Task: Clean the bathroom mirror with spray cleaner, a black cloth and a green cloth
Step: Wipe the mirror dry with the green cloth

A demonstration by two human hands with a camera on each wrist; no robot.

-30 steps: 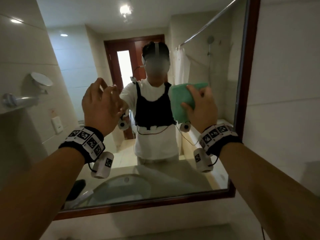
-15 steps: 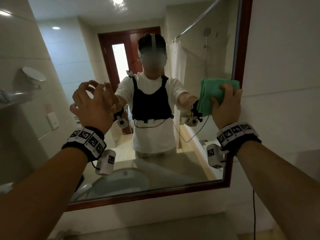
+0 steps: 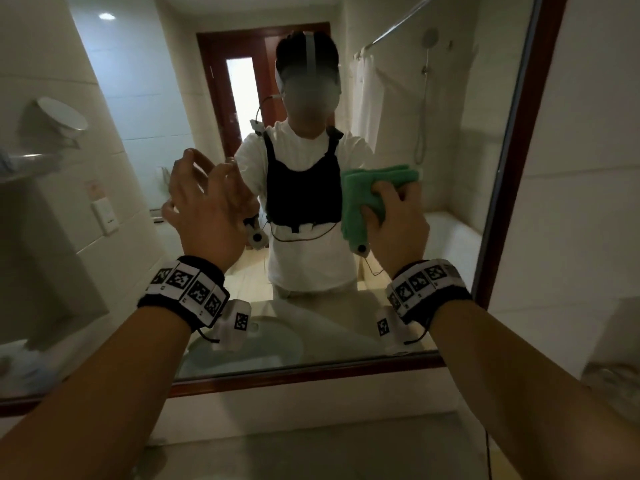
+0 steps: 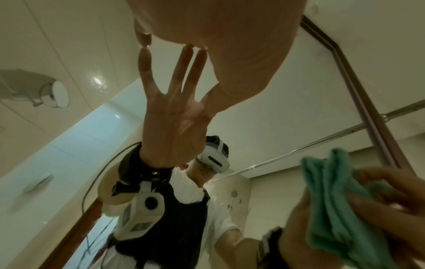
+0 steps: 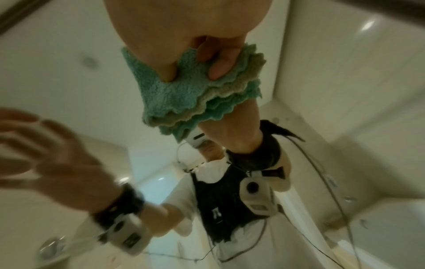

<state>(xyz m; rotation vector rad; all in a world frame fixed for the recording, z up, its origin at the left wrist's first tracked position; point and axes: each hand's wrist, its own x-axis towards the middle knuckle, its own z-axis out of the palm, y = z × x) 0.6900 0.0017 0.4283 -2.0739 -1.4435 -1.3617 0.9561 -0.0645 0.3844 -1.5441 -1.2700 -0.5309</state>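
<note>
The wood-framed bathroom mirror [image 3: 460, 140] fills the head view. My right hand [image 3: 394, 220] grips a folded green cloth [image 3: 363, 192] and presses it flat on the glass right of centre. In the right wrist view my fingers [image 5: 218, 67] dig into the green cloth [image 5: 184, 94]. My left hand [image 3: 204, 202] is open and spread, left of centre. Its fingertips [image 4: 202, 48] touch the glass and meet their reflection. The green cloth [image 4: 333, 209] also shows at the lower right of the left wrist view. No spray bottle or black cloth is in view.
The dark mirror frame [image 3: 512, 188] runs down the right side, with tiled wall beyond it. A round wall mirror [image 3: 62, 114] on an arm is at the left. A stone counter [image 3: 311, 445] lies below the mirror. A glass object [image 3: 613, 379] stands at the right.
My right hand swept the green cloth right to the mirror frame, then back left toward the centre. The left hand stayed spread on the glass.
</note>
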